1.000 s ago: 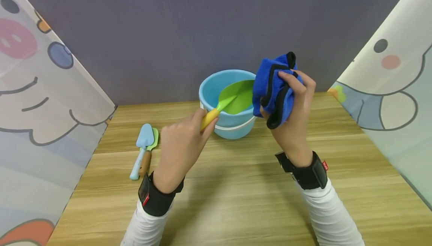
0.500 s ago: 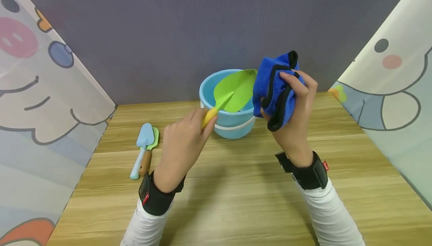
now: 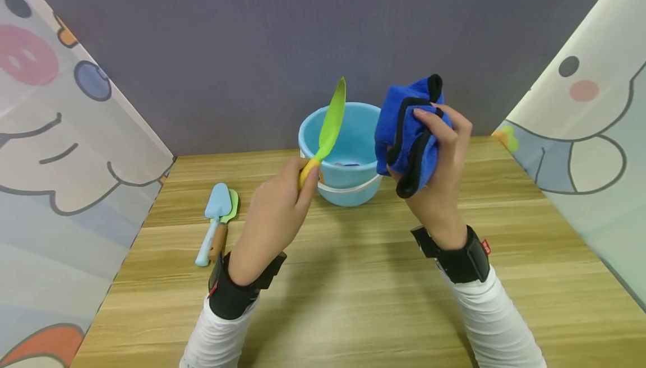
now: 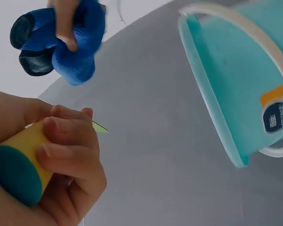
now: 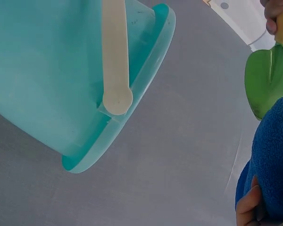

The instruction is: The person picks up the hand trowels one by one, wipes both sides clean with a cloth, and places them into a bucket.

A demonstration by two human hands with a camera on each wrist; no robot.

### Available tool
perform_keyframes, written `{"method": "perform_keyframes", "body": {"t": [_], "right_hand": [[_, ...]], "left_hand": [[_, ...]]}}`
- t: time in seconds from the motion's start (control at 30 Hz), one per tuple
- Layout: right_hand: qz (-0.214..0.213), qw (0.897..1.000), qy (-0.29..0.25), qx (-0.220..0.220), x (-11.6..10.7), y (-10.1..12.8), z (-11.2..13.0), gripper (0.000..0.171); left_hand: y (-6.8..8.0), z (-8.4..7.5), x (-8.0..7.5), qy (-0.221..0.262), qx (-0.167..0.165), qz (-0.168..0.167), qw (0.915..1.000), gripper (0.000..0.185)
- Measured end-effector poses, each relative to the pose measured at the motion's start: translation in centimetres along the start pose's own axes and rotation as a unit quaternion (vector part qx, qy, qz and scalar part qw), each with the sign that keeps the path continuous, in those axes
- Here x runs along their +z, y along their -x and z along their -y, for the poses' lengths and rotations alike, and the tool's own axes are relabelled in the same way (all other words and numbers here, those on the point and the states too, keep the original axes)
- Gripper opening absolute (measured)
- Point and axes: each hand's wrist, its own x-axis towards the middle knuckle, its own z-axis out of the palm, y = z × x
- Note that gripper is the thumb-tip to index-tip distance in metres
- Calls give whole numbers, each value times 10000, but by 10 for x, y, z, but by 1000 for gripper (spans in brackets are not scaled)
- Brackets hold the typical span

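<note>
- The left hand (image 3: 272, 219) was nearest, its fingers (image 4: 68, 141) curled tight round the yellow handle of a green trowel (image 3: 330, 118).
- The trowel's blade rose up and away from those fingers, turned edge-on in the head view, its tip over the near-left rim of the bucket (image 3: 353, 188).
- The right hand (image 3: 444, 160) was raised at about the same depth, fingers (image 3: 439, 118) and thumb closed round a bunched blue cloth (image 3: 406, 132) with black edging.
- The cloth sat just beside the trowel blade, to its right, the two not touching.
- Left of the left hand's fingers, well apart, a pale blue trowel (image 3: 214, 219) lay on the wooden table (image 3: 353, 289) over another small tool with a green blade (image 3: 232, 208).
- Beyond both sets of fingers stood the light blue bucket, upright, its white handle lowered against the front.
- Behind the bucket was a grey wall (image 3: 303, 37), with cartoon-printed panels (image 3: 65, 132) at either side.
</note>
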Motion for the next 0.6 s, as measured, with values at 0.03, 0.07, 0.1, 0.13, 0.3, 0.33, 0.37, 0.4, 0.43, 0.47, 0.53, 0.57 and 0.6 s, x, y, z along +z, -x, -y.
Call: {"method": "perform_keyframes", "body": {"t": [0.03,0.07,0.1,0.13,0.3,0.33,0.37,0.4,0.43,0.47,0.53,0.57,0.6], "right_hand": [[18,10000,9,-9,0,0,0,60],[36,10000,15,-18,-1,0,1,60],[60,10000,17,-24,-1,0,1,59],[69,10000,20,-28,-1,0,2,58],[163,9998,-14,-74,-1,1,2,58],[187,9998,-19,-84,-1,1,3,58],[205,9997,-34,-95,-1,2,3,58],[210,9997,-62,-104,-1,2,3,59],[200,9997,-97,-114,-1,2,4,58],[182,9997,-108,-133,0,2,5,57],[120,9996,-172,-198,1,3,7,55],[73,9994,-237,-252,2,3,9,54],[28,9990,-310,-314,3,3,10,53]], "left_hand": [[0,-1,-1,177,-95,114,9997,33],[0,-1,-1,317,-156,178,9992,34],[0,-1,-2,405,-160,185,9989,34],[0,-1,-2,459,-121,158,9987,34],[-1,-1,-1,454,142,-18,9989,27],[0,-2,-2,442,166,-24,9989,27],[0,-2,-2,433,174,-20,9989,26],[0,-2,-2,416,184,-13,9990,26],[0,-3,-2,394,192,1,9990,26],[0,-3,-2,386,202,20,9990,26],[1,-3,-2,378,221,42,9990,25],[1,-3,-2,386,225,56,9990,25],[1,-3,-2,392,231,72,9989,25]]}}
